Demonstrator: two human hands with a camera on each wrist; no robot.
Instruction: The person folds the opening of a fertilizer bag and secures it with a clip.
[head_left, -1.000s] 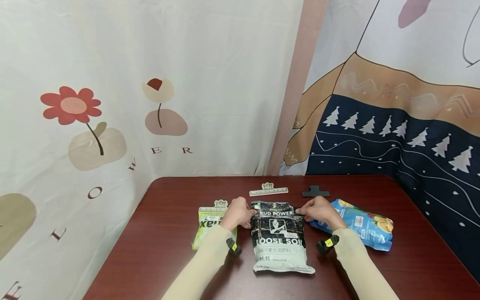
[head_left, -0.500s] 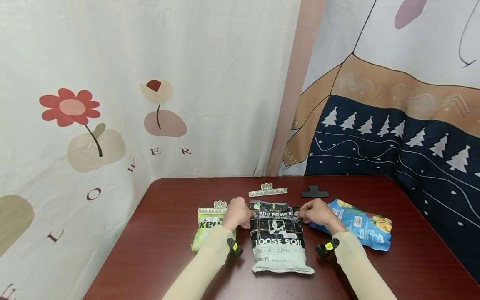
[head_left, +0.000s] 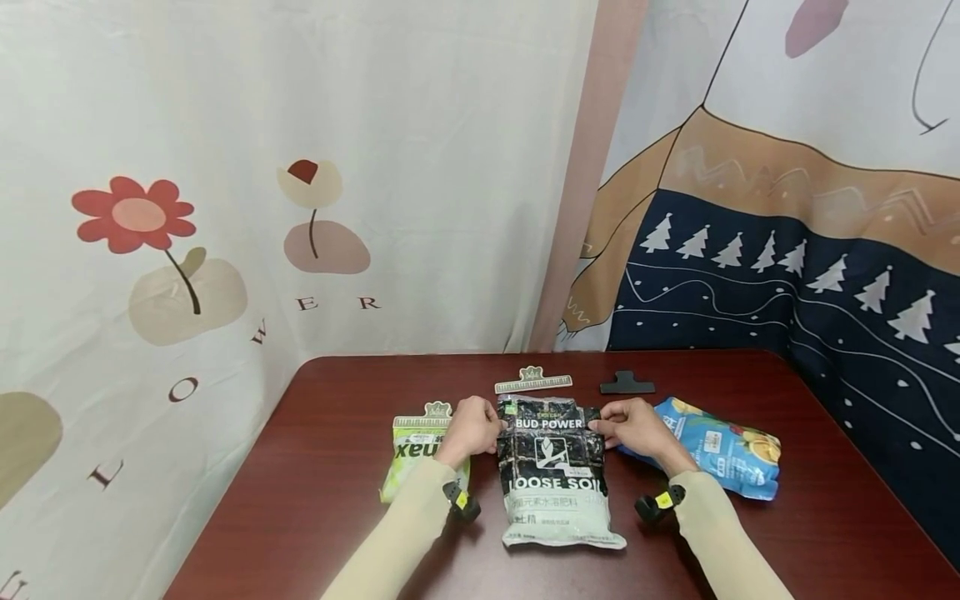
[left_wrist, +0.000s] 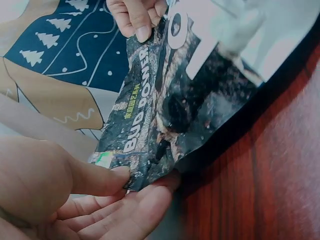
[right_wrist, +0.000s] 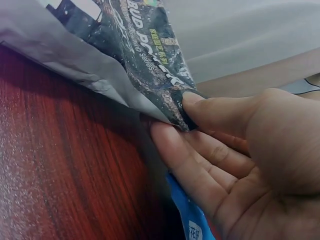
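A black and white bag of loose soil [head_left: 555, 475] lies in the middle of the table, its printed face up and its top end away from me. My left hand [head_left: 471, 432] pinches the bag's upper left edge between thumb and fingers, as the left wrist view shows with the bag's black top [left_wrist: 137, 115]. On the other side my right hand [head_left: 636, 429] pinches the upper right corner. In the right wrist view the thumb lies over that corner [right_wrist: 182, 112] and the fingers under it; the top end is lifted off the wood there.
Left of the soil bag lies a green bag [head_left: 408, 458] with a pale clip [head_left: 423, 420] across its top. A blue bag [head_left: 723, 450] lies to the right. Behind are a pale ruler-patterned clip [head_left: 532, 383] and a black clip [head_left: 627, 383] near the far table edge [head_left: 450, 356].
The top end of the soil bag has come up slightly, with both hands still pinching its corners. The view has shifted a little.
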